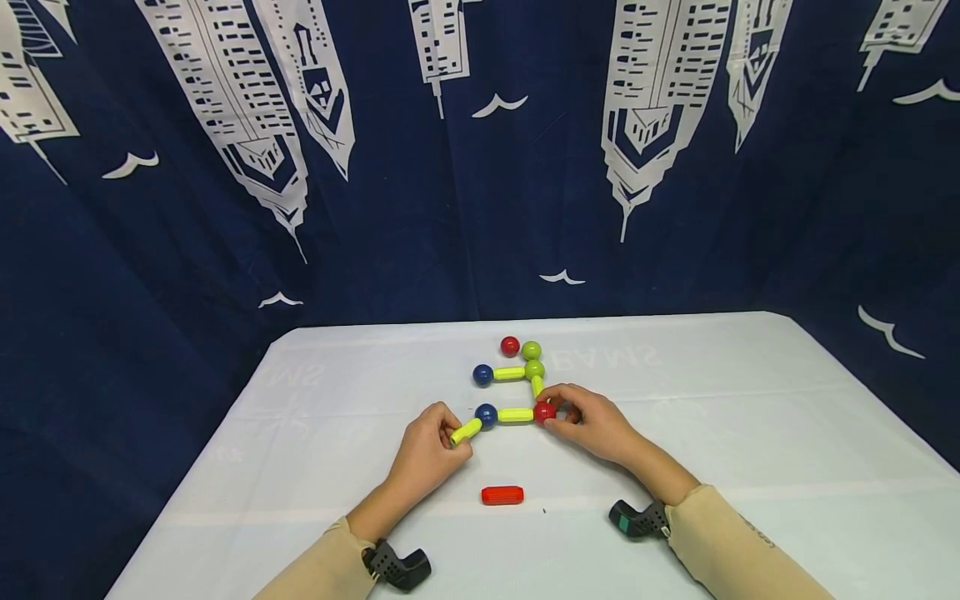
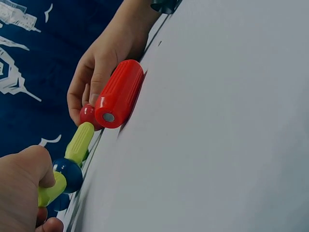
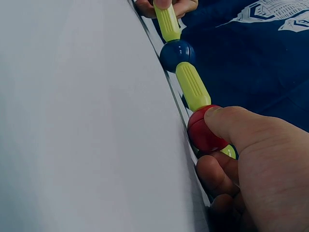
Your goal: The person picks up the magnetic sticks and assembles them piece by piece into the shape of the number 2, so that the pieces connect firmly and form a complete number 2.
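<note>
My left hand [image 1: 429, 446] pinches a yellow-green magnetic rod [image 1: 466, 432], whose far end touches a blue ball [image 1: 486, 415]. From that ball a second yellow-green rod [image 1: 515, 415] runs right to a red ball [image 1: 544, 412]. The thumb and fingers of my right hand [image 1: 592, 421] grip this red ball; the right wrist view shows the thumb [image 3: 231, 123] on top of it. Another rod [image 1: 537, 386] leads away from the red ball to a green ball [image 1: 534, 370], and one more rod [image 1: 509, 373] joins that to a second blue ball [image 1: 483, 375].
Behind the joined pieces are another green ball [image 1: 531, 350] and a red ball [image 1: 510, 346]. A red rod [image 1: 502, 496] lies on the white table [image 1: 300, 500] between my forearms. Dark blue printed cloth [image 1: 450, 208] hangs behind the table.
</note>
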The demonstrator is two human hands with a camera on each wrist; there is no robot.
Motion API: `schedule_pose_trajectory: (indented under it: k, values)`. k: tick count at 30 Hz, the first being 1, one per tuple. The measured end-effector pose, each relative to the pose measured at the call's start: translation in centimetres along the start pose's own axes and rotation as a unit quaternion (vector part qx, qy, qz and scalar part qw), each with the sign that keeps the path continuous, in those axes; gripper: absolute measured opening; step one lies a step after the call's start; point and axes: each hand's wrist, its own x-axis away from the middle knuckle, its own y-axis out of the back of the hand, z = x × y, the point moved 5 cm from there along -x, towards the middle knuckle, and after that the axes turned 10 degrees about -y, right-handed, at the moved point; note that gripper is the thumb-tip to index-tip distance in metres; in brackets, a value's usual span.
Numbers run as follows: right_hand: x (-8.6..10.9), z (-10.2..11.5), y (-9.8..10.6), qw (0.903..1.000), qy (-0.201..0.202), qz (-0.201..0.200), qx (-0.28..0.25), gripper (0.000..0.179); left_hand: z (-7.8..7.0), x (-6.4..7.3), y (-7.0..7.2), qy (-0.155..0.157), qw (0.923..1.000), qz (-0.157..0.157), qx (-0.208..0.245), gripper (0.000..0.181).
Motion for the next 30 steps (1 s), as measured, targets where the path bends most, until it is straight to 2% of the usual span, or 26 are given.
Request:
schedule_pose_trajectory:
  k: [7,11,14,18,21,23,26,30]
  values:
    - [0.0,-0.1,-0.1,1.0000,-0.002,0.002,0.002,0.031,0.0,0.0,-0.1,0.015,0.9996,0.024,0.001,0.021]
    - [0.0,-0.1,0.0,1.0000,-0.002,0.000,0.000,0.031,0.0,0.0,-0.3,0.013,0.9993,0.034,0.009,0.022]
    - [0.0,-0.1,0.0,1.0000,-0.001,-0.002,-0.001,0.030,0.1,0.0,-0.5,0.017,0.9988,0.037,0.025,0.022]
    - [0.0,0.0,0.0,1.0000,0.000,-0.001,-0.001,0.031,0.6,0.1,-0.9,0.046,0.9949,0.054,0.072,0.019]
    - [0.0,0.1,0.1,1.0000,0.001,-0.002,0.000,0.031,0.9,0.1,-1.0,0.068,0.9867,0.074,0.127,0.017]
    - [0.1,0.1,0.1,1.0000,0.002,-0.003,0.000,0.031,0.8,0.0,-1.0,0.072,0.9798,0.090,0.164,0.016]
    - [0.1,0.2,0.1,1.0000,0.001,-0.003,0.000,0.031,0.6,-0.1,-0.8,0.061,0.9690,0.120,0.207,0.017]
    - [0.1,0.2,0.2,1.0000,0.001,-0.002,0.000,0.031,0.4,-0.2,-0.5,0.052,0.9500,0.167,0.259,0.026]
